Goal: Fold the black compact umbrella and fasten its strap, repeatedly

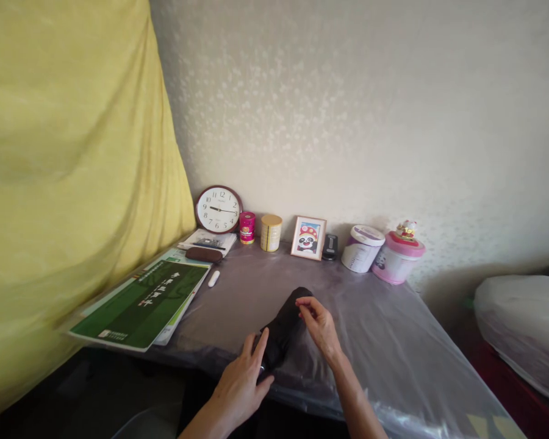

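Note:
A black folded umbrella (pixel 281 332) lies slantwise near the table's front edge, its near end closest to me. My left hand (pixel 244 375) is around that near end, with the fingers along its left side and the thumb below. At the far end, the thumb and forefinger of my right hand (pixel 318 326) are pinched together against the umbrella's right edge. Whatever is between those fingertips is too small to make out.
A plastic-covered table (pixel 366 329) bears green books (pixel 150 299), a brown case (pixel 204 254) and a small white object (pixel 214 278). Along the wall stand a clock (pixel 218 209), a pink can (pixel 247 228), a yellow-lidded can (pixel 271 233), a panda picture (pixel 308 238) and two tubs (pixel 363 249).

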A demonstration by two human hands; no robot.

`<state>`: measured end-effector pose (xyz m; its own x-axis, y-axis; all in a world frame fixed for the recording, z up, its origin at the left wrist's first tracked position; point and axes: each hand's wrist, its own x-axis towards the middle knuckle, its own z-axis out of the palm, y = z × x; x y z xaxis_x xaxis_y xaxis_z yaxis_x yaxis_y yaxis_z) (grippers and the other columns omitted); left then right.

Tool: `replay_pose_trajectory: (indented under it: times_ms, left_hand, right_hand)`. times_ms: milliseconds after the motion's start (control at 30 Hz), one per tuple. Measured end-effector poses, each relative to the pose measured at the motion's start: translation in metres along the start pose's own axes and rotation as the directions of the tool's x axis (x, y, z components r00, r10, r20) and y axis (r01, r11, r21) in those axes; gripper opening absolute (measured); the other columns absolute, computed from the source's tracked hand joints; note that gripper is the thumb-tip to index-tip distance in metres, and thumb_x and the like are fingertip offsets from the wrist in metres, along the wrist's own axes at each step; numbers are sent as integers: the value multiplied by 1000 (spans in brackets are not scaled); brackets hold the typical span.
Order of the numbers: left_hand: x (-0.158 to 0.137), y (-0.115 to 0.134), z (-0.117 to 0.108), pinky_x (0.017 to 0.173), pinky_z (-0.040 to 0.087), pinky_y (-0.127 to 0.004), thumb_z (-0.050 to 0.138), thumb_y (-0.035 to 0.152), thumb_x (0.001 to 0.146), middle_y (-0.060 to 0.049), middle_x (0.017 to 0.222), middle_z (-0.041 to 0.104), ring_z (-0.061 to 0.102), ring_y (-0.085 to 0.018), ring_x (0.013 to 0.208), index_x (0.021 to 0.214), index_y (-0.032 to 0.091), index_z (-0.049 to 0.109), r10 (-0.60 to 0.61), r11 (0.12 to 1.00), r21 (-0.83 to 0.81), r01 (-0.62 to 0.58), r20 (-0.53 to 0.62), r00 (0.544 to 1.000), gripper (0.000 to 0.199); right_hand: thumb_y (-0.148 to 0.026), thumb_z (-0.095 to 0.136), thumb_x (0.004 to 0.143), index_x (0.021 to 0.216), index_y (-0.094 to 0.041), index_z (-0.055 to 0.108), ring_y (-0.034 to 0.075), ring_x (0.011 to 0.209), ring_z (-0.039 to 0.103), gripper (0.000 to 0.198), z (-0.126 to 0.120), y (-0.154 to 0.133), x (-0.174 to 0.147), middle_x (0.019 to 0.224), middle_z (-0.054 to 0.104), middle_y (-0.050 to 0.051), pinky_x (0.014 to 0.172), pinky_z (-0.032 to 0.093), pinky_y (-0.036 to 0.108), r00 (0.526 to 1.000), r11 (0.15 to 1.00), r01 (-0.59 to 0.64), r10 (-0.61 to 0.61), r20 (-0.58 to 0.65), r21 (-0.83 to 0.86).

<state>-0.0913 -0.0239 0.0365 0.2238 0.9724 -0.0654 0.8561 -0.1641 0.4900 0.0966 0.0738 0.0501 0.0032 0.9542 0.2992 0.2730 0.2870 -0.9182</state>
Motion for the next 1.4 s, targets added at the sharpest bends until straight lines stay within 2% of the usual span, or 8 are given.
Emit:
replay_pose_trajectory:
  times_ms: [167, 300, 567, 833, 1033, 1133, 1200, 1400]
  left_hand:
    - [-2, -2, 3, 93, 43, -34, 46, 25, 81, -14, 150, 13, 51, -25, 116, 142, 26, 9, -1, 1000, 20, 1, -23, 1000, 71]
    - [-3, -2, 8, 94, 44, -32, 47, 17, 78, -8, 152, -5, 44, -24, 124, 141, 30, 1, 38, 999, 34, -35, -77, 996, 79]
    - [1, -5, 16, 100, 37, -24, 33, -2, 72, -3, 153, 6, 36, -15, 129, 141, 28, -6, 90, 996, 22, -90, -32, 995, 86]
    - [3, -6, 12, 95, 43, -27, 37, 2, 71, -4, 152, 13, 50, -18, 117, 142, 28, 4, 86, 994, -61, -88, -46, 995, 82]
    - [12, -24, -4, 56, 54, -28, 35, 23, 81, -9, 124, 54, 67, -16, 74, 140, 28, 10, -139, 828, -524, 202, 158, 978, 64]
    - [11, -36, -10, 76, 53, -35, 33, 29, 85, -16, 135, 42, 61, -23, 102, 140, 18, 15, -213, 928, -327, 177, -80, 974, 59]
    - [8, -39, -11, 90, 47, -35, 34, 29, 86, -15, 147, 22, 49, -25, 119, 141, 18, 15, -133, 989, -104, 109, -253, 958, 59]
    - [16, -30, -9, 87, 46, -29, 38, -1, 70, -9, 152, -3, 48, -23, 119, 142, 29, 6, -55, 976, 201, 85, -149, 987, 84]
  right_hand:
    - [-20, 44, 78, 97, -22, 65, 16, 83, 61, 28, 13, -10, -3, 94, 67, 3, 79, 48, 30, 946, 948, 260, -211, 246, -186]
    - [-14, 46, 72, 107, -24, 62, 13, 67, 57, 39, 23, -6, -5, 96, 66, 2, 70, 49, 28, 923, 924, 292, -204, 327, -247]
    - [-27, 54, 75, 88, -21, 67, 15, 70, 56, 19, -12, -2, -27, 76, 62, 1, 66, 46, 25, 987, 1000, 17, -14, 159, -19]
    - [-42, 59, 71, 88, -18, 66, 12, 53, 46, 30, -69, 21, -46, 66, 58, 0, 53, 41, 25, 976, 989, -145, 148, -161, 33]
    - [-50, 57, 68, 86, -18, 67, 16, 55, 54, 38, -68, 43, -50, 66, 62, 3, 55, 45, 28, 949, 971, -238, 227, -218, -29]
    - [-50, 53, 68, 88, -18, 67, 18, 56, 56, 40, -69, 48, -51, 65, 63, 3, 56, 46, 28, 946, 964, -257, 236, -222, -71]
    - [-50, 50, 69, 88, -18, 67, 17, 56, 57, 41, -69, 51, -51, 65, 63, 3, 55, 46, 28, 947, 958, -265, 239, -213, -105]
    - [-49, 46, 69, 89, -17, 66, 17, 58, 60, 43, -70, 57, -50, 71, 67, 4, 59, 48, 27, 959, 957, -248, 219, -181, -153]
